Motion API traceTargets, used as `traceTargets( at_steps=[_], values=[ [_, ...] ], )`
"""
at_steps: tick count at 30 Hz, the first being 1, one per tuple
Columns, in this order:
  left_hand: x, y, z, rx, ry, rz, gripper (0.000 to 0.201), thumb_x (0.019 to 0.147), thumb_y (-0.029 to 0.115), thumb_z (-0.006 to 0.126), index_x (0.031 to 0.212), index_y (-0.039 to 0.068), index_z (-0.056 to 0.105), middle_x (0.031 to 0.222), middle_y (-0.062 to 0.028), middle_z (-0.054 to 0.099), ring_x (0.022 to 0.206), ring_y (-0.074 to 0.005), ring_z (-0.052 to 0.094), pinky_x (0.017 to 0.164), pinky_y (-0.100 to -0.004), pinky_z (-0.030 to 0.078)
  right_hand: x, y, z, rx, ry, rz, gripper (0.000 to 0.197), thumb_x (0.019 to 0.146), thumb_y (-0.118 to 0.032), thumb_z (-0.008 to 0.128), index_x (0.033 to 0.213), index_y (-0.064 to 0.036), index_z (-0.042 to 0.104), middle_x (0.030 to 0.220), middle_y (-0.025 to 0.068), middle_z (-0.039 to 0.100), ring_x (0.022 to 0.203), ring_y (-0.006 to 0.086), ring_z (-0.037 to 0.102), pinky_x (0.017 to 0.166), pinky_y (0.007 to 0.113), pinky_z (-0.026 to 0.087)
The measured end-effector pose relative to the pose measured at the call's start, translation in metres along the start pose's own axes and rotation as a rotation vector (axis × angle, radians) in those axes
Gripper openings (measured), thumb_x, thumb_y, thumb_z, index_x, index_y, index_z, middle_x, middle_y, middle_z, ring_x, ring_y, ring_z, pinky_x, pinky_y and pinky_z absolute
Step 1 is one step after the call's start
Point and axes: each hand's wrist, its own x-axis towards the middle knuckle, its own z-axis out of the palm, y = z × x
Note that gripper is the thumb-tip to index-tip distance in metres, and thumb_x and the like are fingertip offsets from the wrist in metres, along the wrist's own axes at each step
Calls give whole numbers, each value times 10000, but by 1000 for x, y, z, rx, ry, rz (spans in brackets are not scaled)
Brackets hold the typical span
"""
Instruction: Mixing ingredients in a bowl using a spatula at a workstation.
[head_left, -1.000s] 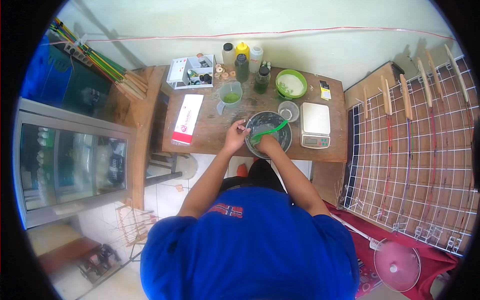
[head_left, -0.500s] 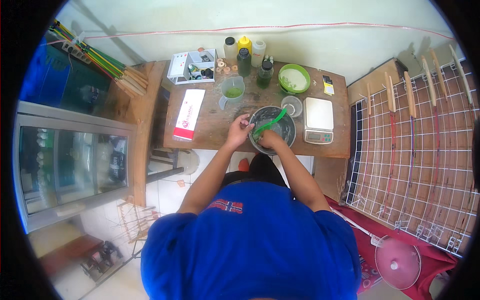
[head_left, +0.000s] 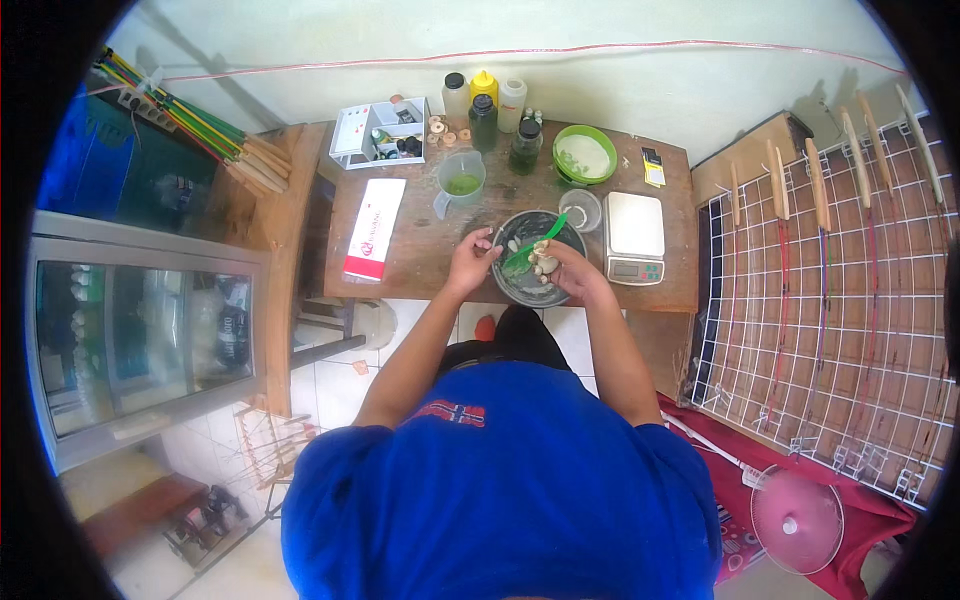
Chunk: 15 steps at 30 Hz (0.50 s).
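A dark bowl (head_left: pixel 520 292) with pale, wet smears inside sits at the table's front edge. My left hand (head_left: pixel 473 262) is at its left rim, fingers curled with the thumb against the edge. Over the bowl's right half, my right hand (head_left: pixel 574 272) has its fingers bent around a pale, dough-like lump, and the fingertips are coated with the same stuff. A green spatula (head_left: pixel 552 232) leans slantwise in the bowl, its handle toward the far right. The lump is partly hidden by my fingers.
Behind the bowl stand a small clear cup (head_left: pixel 583 212), a measuring jug (head_left: pixel 461 182), a green bowl (head_left: pixel 585 155) and several bottles (head_left: pixel 483 122). A kitchen scale (head_left: pixel 634 236) is at right. A white-and-red paper (head_left: pixel 375 229) and an organizer box (head_left: pixel 378 135) lie left.
My right hand has risen from inside the bowl toward its right side, and pale stuff now shows at its fingers. The left hand has stayed at the rim.
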Motion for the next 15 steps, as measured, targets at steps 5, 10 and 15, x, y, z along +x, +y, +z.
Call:
traceTargets(
  at_steps=[5, 10, 15],
  values=[
    [3, -5, -1, 25, 9, 29, 494, 863, 154, 758, 1301, 51, 555, 926, 7, 571, 704, -79, 572, 517, -230, 477, -5, -6, 11, -393, 233, 38, 279, 919, -251, 639, 1099, -38, 627, 920, 54, 671, 772, 145, 654, 612, 280, 523],
    [4, -10, -1, 55, 25, 45, 487, 858, 146, 761, 1292, 47, 564, 915, 4, 571, 685, -70, 559, 516, -224, 465, -2, -9, 20, -1158, 327, -31, 472, 782, -312, 756, 1120, -7, 633, 1004, 168, 693, 901, 275, 682, 753, 374, 534],
    [3, -13, -1, 89, 24, 125, 480, 853, 133, 764, 1286, 45, 575, 919, 4, 574, 701, -66, 548, 565, -225, 471, 6, -12, 49, -1312, 341, -242, 550, 713, -321, 799, 1153, -30, 646, 1094, 225, 679, 1026, 382, 651, 893, 438, 507]
  ],
)
